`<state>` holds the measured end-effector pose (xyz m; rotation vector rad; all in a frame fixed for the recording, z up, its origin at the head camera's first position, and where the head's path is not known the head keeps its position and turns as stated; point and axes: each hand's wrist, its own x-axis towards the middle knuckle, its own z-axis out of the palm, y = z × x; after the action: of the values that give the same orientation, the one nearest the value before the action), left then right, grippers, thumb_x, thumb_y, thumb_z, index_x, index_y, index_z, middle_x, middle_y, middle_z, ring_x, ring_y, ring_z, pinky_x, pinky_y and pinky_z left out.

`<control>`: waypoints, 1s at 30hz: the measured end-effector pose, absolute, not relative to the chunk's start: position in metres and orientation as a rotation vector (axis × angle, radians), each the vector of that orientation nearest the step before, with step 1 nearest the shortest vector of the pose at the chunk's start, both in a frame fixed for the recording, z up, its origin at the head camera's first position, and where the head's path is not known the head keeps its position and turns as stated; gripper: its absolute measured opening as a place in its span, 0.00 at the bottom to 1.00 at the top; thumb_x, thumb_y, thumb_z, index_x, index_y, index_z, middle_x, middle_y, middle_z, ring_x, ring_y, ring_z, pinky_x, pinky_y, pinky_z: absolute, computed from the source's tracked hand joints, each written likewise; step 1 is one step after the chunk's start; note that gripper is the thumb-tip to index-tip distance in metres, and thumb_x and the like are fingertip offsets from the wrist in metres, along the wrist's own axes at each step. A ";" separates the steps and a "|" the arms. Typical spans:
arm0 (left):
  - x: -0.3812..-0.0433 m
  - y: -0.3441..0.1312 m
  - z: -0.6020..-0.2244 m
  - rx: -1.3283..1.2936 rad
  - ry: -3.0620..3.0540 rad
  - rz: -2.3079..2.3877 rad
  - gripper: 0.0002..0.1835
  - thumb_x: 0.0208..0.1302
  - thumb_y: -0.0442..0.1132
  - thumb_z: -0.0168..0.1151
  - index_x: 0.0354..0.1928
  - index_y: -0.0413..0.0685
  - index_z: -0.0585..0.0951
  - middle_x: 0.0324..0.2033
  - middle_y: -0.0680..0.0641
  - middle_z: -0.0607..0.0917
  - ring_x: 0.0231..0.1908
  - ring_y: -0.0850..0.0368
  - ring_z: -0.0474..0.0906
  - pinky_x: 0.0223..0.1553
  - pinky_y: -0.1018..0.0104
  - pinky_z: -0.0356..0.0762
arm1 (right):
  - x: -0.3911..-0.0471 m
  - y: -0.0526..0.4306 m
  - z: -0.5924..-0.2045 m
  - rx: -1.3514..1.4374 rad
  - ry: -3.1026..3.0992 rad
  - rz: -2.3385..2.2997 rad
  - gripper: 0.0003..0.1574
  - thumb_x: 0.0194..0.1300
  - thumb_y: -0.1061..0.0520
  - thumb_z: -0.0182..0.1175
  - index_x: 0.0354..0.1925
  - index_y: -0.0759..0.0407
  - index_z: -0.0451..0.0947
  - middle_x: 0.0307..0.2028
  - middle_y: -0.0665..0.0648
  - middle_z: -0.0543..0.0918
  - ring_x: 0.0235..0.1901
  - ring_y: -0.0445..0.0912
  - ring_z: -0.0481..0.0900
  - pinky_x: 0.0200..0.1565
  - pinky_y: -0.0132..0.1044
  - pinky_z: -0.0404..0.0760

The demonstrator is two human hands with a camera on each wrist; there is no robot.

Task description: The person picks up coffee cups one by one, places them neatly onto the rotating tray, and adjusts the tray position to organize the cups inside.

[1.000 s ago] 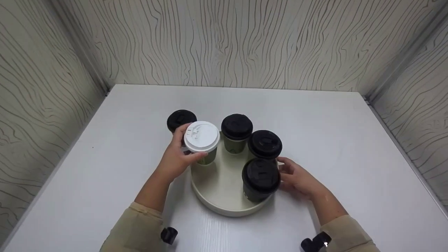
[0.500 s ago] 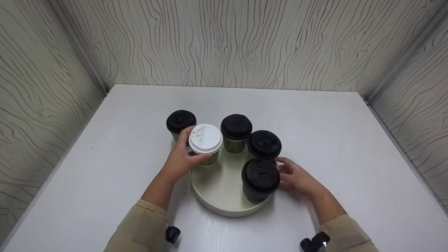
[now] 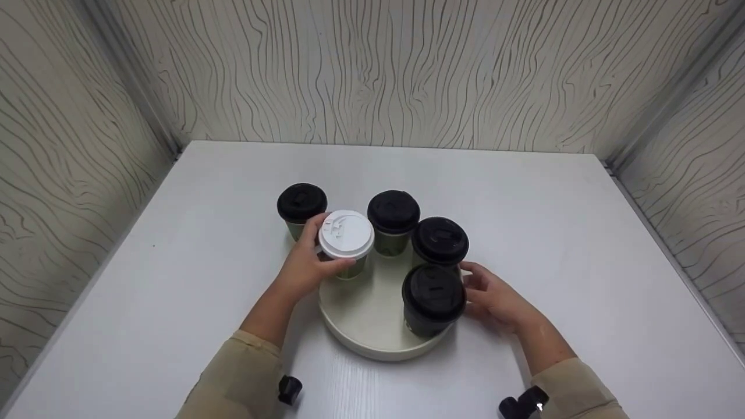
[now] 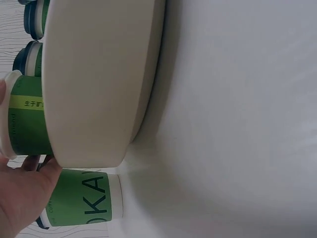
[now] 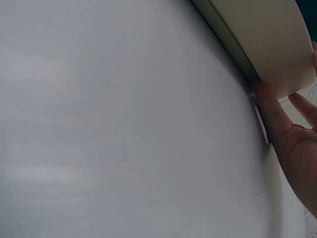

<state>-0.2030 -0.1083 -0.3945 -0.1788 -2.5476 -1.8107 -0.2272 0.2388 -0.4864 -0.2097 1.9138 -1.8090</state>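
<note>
My left hand (image 3: 302,269) grips a green paper cup with a white lid (image 3: 347,234), fingers and thumb around its side. The cup is upright over the left part of a round cream tray (image 3: 372,326); in the left wrist view the tray's wall (image 4: 99,84) hides its base, so contact with the tray floor cannot be told. My right hand (image 3: 497,299) touches the tray's right side, its thumb (image 5: 271,111) lying against the low wall. Three black-lidded cups stand on the tray: one at the back (image 3: 393,212), two along the right (image 3: 440,241), the nearest (image 3: 433,299) close to my right fingers.
Another black-lidded green cup (image 3: 301,203) stands on the white table (image 3: 174,279) outside the tray, just behind my left hand. Wood-grain patterned panels (image 3: 372,70) enclose the table at the back and both sides.
My left hand has carried the white-lidded cup a little to the right and toward me, over the tray. The right hand, the tray and the other cups have stayed put.
</note>
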 end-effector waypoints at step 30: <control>-0.220 -0.121 -0.428 -0.220 -2.548 -1.750 0.55 0.38 0.47 0.76 0.68 0.61 0.52 0.58 0.48 0.70 0.60 0.54 0.64 0.62 0.54 0.57 | -0.227 0.239 -0.486 -0.212 1.876 -1.822 0.42 0.60 0.62 0.59 0.65 0.64 0.48 0.51 0.64 0.66 0.45 0.48 0.75 0.47 0.43 0.76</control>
<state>-0.2200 -0.1215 -0.4277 -0.2198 -2.5477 -1.7498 -0.2269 0.2392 -0.4855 -0.2122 1.8762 -1.8217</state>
